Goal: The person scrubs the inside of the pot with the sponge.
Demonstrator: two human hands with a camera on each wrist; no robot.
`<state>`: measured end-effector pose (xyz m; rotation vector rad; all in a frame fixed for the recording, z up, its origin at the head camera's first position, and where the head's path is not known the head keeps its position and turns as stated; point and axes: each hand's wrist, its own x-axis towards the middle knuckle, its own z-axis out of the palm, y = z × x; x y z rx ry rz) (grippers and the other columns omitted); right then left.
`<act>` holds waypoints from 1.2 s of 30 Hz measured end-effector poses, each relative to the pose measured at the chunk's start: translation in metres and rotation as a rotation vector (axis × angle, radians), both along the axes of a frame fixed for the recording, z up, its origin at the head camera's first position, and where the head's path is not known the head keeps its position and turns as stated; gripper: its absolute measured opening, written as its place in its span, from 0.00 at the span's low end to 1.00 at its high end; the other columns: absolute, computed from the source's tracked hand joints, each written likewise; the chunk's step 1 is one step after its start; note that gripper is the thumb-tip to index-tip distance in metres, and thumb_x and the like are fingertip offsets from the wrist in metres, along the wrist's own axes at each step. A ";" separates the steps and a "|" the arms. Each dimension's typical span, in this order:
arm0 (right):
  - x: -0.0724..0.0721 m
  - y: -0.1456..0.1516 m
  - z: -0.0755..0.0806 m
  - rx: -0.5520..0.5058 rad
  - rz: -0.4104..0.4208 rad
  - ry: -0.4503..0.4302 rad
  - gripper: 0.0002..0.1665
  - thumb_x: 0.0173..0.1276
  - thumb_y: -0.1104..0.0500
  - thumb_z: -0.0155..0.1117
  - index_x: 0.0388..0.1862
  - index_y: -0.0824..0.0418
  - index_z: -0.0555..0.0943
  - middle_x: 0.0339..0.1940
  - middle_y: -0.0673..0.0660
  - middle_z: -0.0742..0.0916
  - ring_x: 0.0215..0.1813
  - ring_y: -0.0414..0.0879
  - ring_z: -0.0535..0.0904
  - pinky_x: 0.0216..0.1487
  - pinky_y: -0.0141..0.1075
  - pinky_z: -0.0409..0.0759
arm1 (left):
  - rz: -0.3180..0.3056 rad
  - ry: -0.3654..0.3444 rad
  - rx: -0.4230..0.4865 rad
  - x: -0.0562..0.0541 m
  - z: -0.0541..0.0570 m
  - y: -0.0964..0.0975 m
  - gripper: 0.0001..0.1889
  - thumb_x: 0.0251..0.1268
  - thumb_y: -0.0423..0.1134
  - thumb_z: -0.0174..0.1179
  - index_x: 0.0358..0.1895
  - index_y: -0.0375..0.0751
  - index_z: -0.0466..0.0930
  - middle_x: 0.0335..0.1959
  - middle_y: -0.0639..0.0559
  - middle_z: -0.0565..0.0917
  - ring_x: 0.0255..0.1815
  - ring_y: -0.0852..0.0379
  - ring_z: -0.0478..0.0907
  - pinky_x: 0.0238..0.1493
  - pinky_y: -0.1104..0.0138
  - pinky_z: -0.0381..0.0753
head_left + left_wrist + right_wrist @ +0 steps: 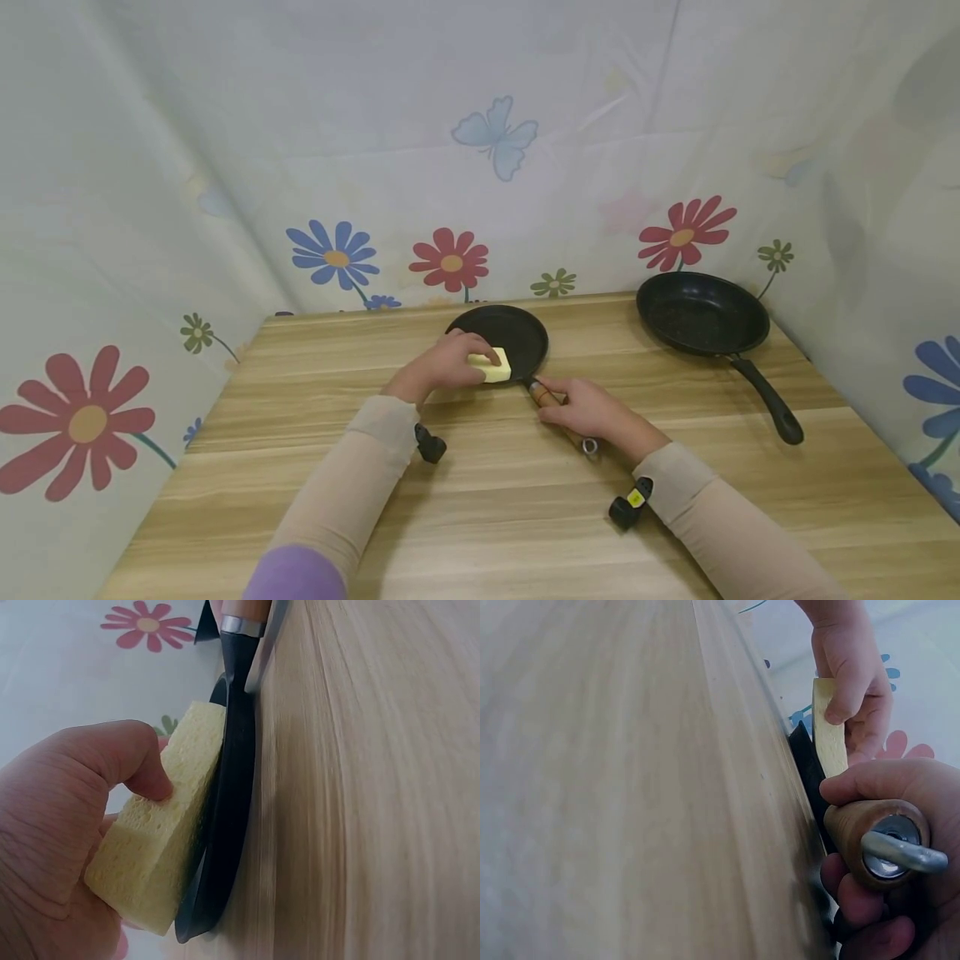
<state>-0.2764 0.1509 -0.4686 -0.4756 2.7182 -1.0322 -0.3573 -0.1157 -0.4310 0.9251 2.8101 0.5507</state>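
My left hand [452, 360] grips a pale yellow sponge [495, 367] over the near left part of a small flat black frying pan [525, 333]. In the left wrist view the thumb presses on the side of the sponge [169, 802], whose lower edge lies right at the pan's rim [234, 772]. With my right hand [588, 410] I hold the pan's wooden handle [545, 395], fingers curled round it. A metal hanging ring [904, 851] sticks out of the handle's end in the right wrist view.
A larger, deeper black frying pan [701, 317] stands at the back right, its black handle [768, 400] pointing toward the near right. The wood-grain table [480, 517] ends at a flower-printed cloth [390, 167] behind and at both sides.
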 end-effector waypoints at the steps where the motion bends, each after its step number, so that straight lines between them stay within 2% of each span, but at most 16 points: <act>1: 0.000 0.000 0.000 -0.001 0.000 -0.002 0.38 0.66 0.48 0.66 0.75 0.52 0.72 0.14 0.48 0.78 0.17 0.40 0.74 0.24 0.36 0.74 | 0.000 0.002 0.001 0.000 0.000 0.001 0.17 0.55 0.38 0.61 0.48 0.56 0.89 0.59 0.51 0.81 0.60 0.47 0.69 0.65 0.51 0.65; 16: 0.001 0.000 0.003 -0.015 0.004 -0.005 0.38 0.66 0.49 0.67 0.75 0.51 0.72 0.18 0.49 0.81 0.18 0.40 0.75 0.25 0.36 0.74 | 0.017 -0.007 0.012 -0.003 -0.006 0.012 0.18 0.55 0.39 0.59 0.49 0.59 0.87 0.61 0.52 0.80 0.61 0.46 0.67 0.69 0.47 0.59; 23: 0.002 0.000 0.003 -0.016 0.008 -0.014 0.38 0.66 0.49 0.67 0.75 0.51 0.72 0.20 0.50 0.82 0.19 0.41 0.76 0.26 0.37 0.75 | 0.028 -0.018 0.023 -0.002 -0.009 0.015 0.18 0.55 0.39 0.60 0.48 0.59 0.87 0.63 0.51 0.78 0.63 0.44 0.66 0.69 0.45 0.59; 29: 0.001 0.000 0.004 -0.015 0.008 -0.023 0.38 0.66 0.49 0.67 0.75 0.50 0.72 0.21 0.50 0.83 0.20 0.41 0.76 0.26 0.37 0.75 | 0.025 0.002 0.013 -0.003 -0.011 0.020 0.17 0.56 0.40 0.60 0.50 0.59 0.87 0.63 0.52 0.78 0.63 0.45 0.67 0.69 0.45 0.59; 36: -0.001 0.001 0.001 -0.014 0.012 -0.017 0.38 0.65 0.48 0.67 0.75 0.50 0.72 0.19 0.50 0.82 0.19 0.40 0.75 0.26 0.37 0.75 | 0.031 -0.014 0.006 -0.006 -0.011 0.028 0.17 0.59 0.40 0.59 0.52 0.59 0.86 0.64 0.52 0.77 0.64 0.46 0.65 0.70 0.45 0.58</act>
